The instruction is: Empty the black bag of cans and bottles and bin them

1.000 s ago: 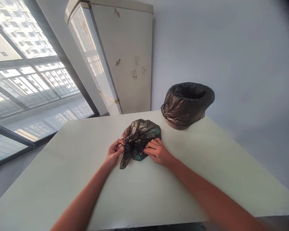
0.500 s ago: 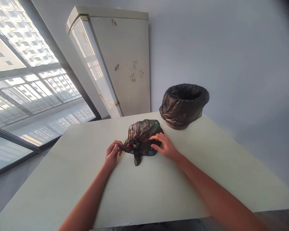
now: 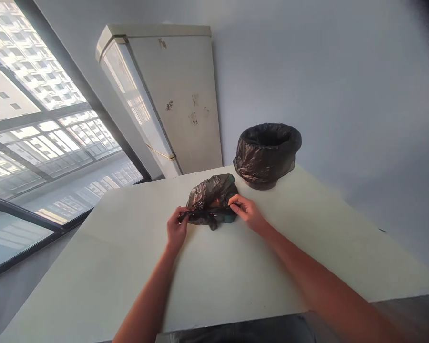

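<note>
A filled black plastic bag point(image 3: 212, 190) lies on the white table, its thin film letting orange and green contents show through. Its gathered ends stretch sideways across the front, with one short loose end hanging toward me. At the left, my left hand point(image 3: 178, 223) is closed on one twisted end of the bag. My right hand point(image 3: 246, 208) pinches the other end at the bag's right side, thumb against fingers. The stretched plastic between both hands covers the knot area, so its form is hard to make out.
Behind and to the right, a round bin point(image 3: 266, 155) lined with a black bag stands on the white table point(image 3: 236, 281). Beyond the table's far edge is a white refrigerator point(image 3: 178, 100). A large window point(image 3: 50, 114) fills the left, and a plain wall rises at the right.
My right hand has gone from spread fingers over the bag to a pinch on its end. The ends are now pulled out sideways between both hands. The view has shifted slightly.
</note>
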### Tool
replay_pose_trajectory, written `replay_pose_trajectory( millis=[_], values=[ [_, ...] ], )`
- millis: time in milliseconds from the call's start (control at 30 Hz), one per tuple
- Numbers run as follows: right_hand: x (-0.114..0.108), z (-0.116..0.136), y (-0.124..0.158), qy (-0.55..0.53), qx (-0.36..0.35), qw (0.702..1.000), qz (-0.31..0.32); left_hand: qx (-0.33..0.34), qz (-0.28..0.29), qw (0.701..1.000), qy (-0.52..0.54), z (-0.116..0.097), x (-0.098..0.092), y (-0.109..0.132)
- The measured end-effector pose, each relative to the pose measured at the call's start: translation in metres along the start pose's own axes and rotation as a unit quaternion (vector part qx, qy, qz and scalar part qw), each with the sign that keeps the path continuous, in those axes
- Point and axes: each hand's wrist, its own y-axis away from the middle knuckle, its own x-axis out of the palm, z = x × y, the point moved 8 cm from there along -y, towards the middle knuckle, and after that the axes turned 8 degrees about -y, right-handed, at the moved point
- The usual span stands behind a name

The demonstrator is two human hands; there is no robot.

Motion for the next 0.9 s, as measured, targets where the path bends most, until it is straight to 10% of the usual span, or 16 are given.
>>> replay_pose_trajectory(
  millis=[367, 633, 800, 900],
  values=[
    [-0.034, -0.004, -0.008, 0.171, -0.060, 0.981, -0.068, -0.099, -0.150, 0.953, 0.246, 0.047, -0.059, -0.017],
    [-0.044, -0.010, 0.001, 0.300, -0.023, 0.944, -0.138, -0.144, -0.248, 0.934, 0.213, 0.084, -0.076, -0.011],
    [-0.013, 0.023, 0.008, 0.321, -0.113, 0.935, -0.102, -0.058, -0.332, 0.937, 0.088, 0.046, -0.095, 0.009],
    [0.015, 0.032, 0.009, 0.245, -0.141, 0.959, -0.013, 0.055, -0.172, 0.983, -0.046, -0.001, -0.061, 0.002]
  ],
)
